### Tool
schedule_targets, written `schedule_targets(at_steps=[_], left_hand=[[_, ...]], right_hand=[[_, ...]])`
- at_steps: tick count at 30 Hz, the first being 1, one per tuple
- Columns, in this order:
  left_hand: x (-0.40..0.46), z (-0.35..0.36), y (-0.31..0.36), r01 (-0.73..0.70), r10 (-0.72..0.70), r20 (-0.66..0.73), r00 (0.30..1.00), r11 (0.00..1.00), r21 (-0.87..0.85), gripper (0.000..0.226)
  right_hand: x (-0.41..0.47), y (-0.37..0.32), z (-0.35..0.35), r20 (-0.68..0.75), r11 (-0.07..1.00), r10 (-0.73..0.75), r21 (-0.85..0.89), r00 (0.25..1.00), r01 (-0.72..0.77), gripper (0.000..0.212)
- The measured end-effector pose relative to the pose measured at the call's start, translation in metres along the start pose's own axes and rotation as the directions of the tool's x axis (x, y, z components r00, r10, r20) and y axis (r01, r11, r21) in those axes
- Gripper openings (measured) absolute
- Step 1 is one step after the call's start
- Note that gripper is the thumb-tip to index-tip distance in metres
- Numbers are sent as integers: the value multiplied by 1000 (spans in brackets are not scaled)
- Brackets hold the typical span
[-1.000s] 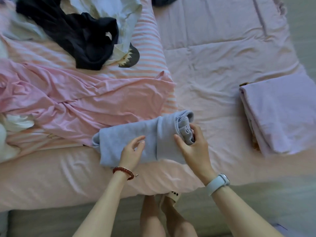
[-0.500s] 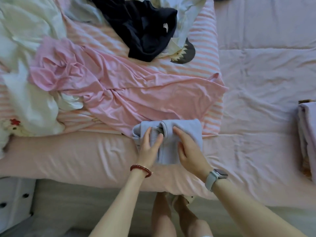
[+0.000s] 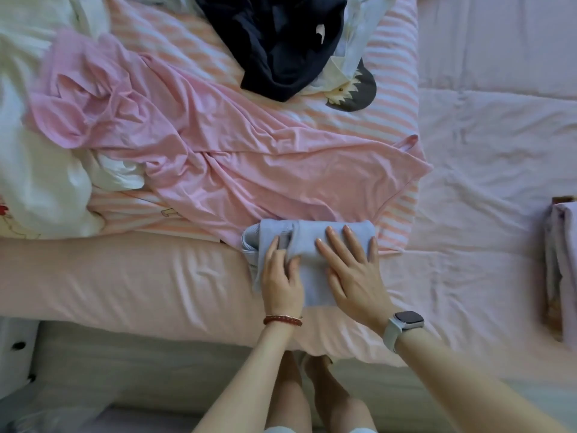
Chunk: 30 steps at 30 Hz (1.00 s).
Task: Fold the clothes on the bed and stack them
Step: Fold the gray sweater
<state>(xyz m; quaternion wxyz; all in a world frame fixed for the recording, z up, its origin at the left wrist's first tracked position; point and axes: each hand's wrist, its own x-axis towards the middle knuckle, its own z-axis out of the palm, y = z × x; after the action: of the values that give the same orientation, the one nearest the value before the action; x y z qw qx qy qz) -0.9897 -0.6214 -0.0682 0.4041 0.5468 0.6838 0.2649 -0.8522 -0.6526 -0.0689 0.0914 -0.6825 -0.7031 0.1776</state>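
Home bedroom. Bed (image 3: 499, 151) with pale pink quilted cover fills the view, striped pink sheet (image 3: 393, 57) on it, loose clothes piled on top, folded stack (image 3: 562, 260) at right edge, white drawer unit (image 3: 15, 348) beside bed, wood-look floor (image 3: 140, 370) below.

Bed (image 3: 499, 170): wide, covered by a pale pink quilted sheet, creased, with a striped pink-and-white cover (image 3: 393, 98) spread over its left part. Floor (image 3: 125, 370): pale grey, visible along the bed's near edge. White cabinet (image 3: 15, 354) with dark round knobs, lower left corner; soft, even daylight throughout.
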Motion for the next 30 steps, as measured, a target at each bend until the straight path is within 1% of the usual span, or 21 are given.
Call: schedule_targets(at_steps=[2,4,5,7,8,9,10,11,12,13,14,15,17,18,19,25,27,30], left_hand=[[2,-18,2,116,-126,-69,990,985,-129,22],[7,-35,0,174,-204,-183,962,970,-168,16],[12,-39,-5,203,-228,-199,953,969,-139,12],[21,-39,-18,251,-248,-141,958,968,-1,5],[26,-38,-22,221,-205,-131,970,966,131,14],[30,-35,-24,129,-94,-133,987,950,286,27],[33,-31,-24,-21,80,-129,988,914,405,38],[34,-26,-22,-197,268,-75,960,846,495,44],[34,-21,-17,-361,421,14,907,759,542,44],[33,-16,-16,-474,507,106,855,682,557,42],[32,-13,-20,-525,521,191,832,629,573,41],[32,-12,-26,-512,469,247,848,607,607,42],[34,-14,-46,-374,263,267,927,618,691,52],[36,-14,-55,-318,170,274,947,632,707,58],[38,-15,-61,-290,119,281,952,638,713,62],[54,5,-89,-279,144,249,958,671,687,69],[56,9,-100,-282,162,238,958,694,663,69],[63,12,-98,-286,203,203,958,724,628,68]], right_hand=[[6,-9,1,-3,999,-25,-42,1000,24,54],[12,-16,7,-3,994,-40,-102,999,40,53],[14,-18,12,7,991,-44,-126,999,45,52],[21,-17,23,29,987,-32,-154,999,36,50],[24,-14,29,40,986,-21,-163,999,28,50],[27,-11,34,62,985,-11,-169,998,22,50],[30,-8,37,88,985,-3,-171,996,18,50],[32,-5,39,100,985,1,-169,995,16,49],[33,-3,41,99,986,-5,-164,995,21,48],[32,0,42,94,988,-17,-154,995,31,48],[29,1,42,86,989,-28,-144,996,41,48],[23,2,42,68,989,-41,-137,997,50,48],[10,6,44,16,988,-82,-127,997,83,48],[4,8,47,-3,987,-97,-130,995,95,49],[2,9,50,-23,985,-105,-143,994,101,51],[14,24,85,-100,974,-146,-187,984,126,54],[13,26,97,-100,972,-148,-196,984,126,56],[18,28,97,-112,977,-134,-180,985,113,55]])
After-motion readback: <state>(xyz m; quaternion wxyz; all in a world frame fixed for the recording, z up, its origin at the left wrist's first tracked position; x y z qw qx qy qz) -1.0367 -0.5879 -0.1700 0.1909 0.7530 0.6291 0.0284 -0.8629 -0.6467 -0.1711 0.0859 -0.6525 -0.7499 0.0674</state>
